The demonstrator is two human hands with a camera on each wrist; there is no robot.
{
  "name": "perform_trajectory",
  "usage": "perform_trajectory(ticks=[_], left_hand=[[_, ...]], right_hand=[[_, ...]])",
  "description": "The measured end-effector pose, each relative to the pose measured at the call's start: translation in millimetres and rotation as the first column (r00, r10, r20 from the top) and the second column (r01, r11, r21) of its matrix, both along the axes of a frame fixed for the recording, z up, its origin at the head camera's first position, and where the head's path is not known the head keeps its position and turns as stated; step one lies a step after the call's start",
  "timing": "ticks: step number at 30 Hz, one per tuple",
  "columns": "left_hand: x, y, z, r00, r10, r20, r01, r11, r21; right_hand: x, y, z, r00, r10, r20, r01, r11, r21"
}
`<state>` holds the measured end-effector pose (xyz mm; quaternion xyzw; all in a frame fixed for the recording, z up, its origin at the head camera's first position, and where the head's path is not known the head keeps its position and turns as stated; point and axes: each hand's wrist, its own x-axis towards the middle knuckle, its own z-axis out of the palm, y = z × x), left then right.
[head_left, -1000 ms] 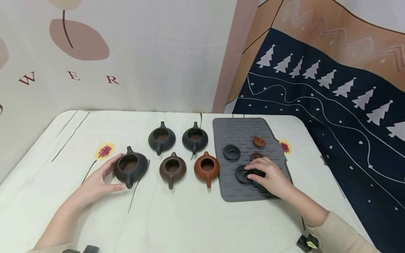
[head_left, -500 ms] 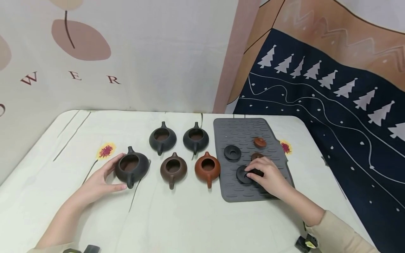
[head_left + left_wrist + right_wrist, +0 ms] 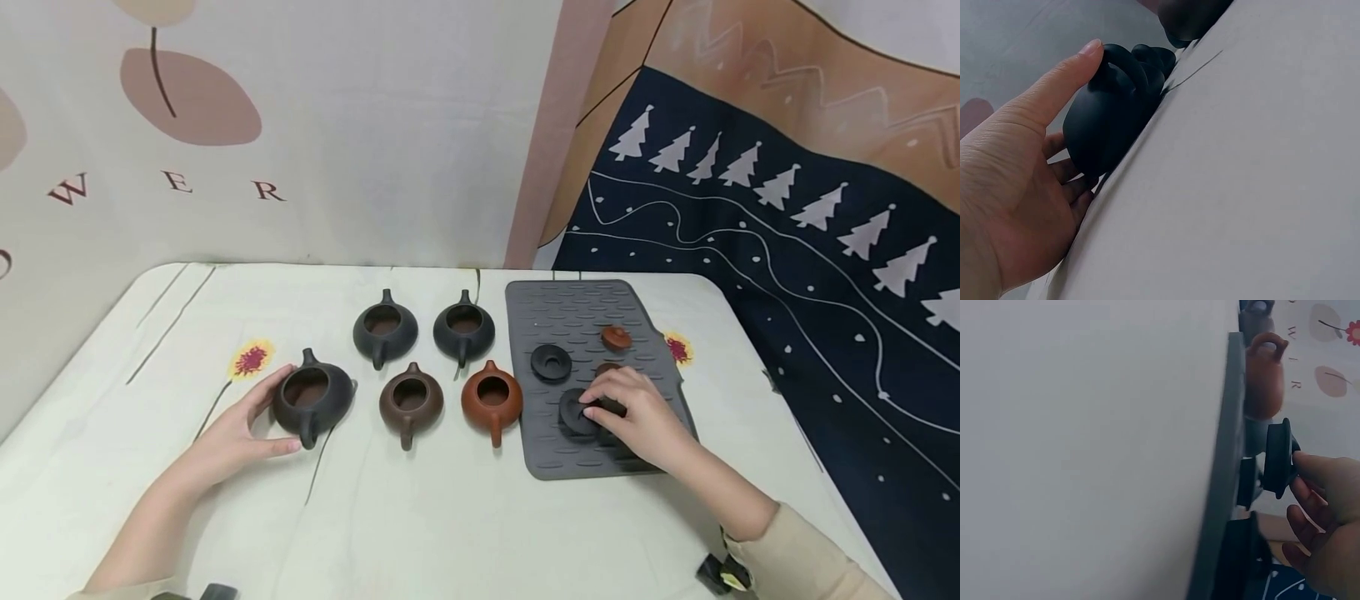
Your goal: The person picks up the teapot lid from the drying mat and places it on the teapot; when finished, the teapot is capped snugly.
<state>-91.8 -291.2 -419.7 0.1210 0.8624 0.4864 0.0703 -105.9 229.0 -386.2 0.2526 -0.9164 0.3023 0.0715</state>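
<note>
My left hand (image 3: 228, 433) holds a black teapot (image 3: 324, 398) at the left of the table, its thumb by the handle and fingers along the body in the left wrist view. The pot is lidless and its dark inside shows. Over the grey mat, my right hand (image 3: 637, 412) pinches a black lid (image 3: 1277, 459) by its knob. That lid is raised off the mat in the right wrist view. Another black lid (image 3: 551, 363) lies on the mat behind it. Partly hidden by the right hand are a brown lid (image 3: 606, 367) and one more black lid (image 3: 613, 407).
Two black teapots (image 3: 385, 331) stand in the back row. In front of them are a brown teapot (image 3: 411, 404) and a reddish-orange teapot (image 3: 491, 398), all lidless. The grey mat (image 3: 555, 462) carries a small orange lid (image 3: 616, 337) near its right edge.
The black lid in my right hand has risen slightly from the mat. My left hand and its teapot keep their place.
</note>
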Motion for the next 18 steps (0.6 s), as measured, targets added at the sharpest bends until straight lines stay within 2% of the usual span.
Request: perform_trajectory(ticks=[18], left_hand=[[0.7, 0.7, 1.2, 1.0, -0.004, -0.001, 0.004, 1.0, -0.004]], right_hand=[[-3.2, -25.0, 34.4, 0.996, 0.016, -0.091, -0.02, 0.999, -0.046]])
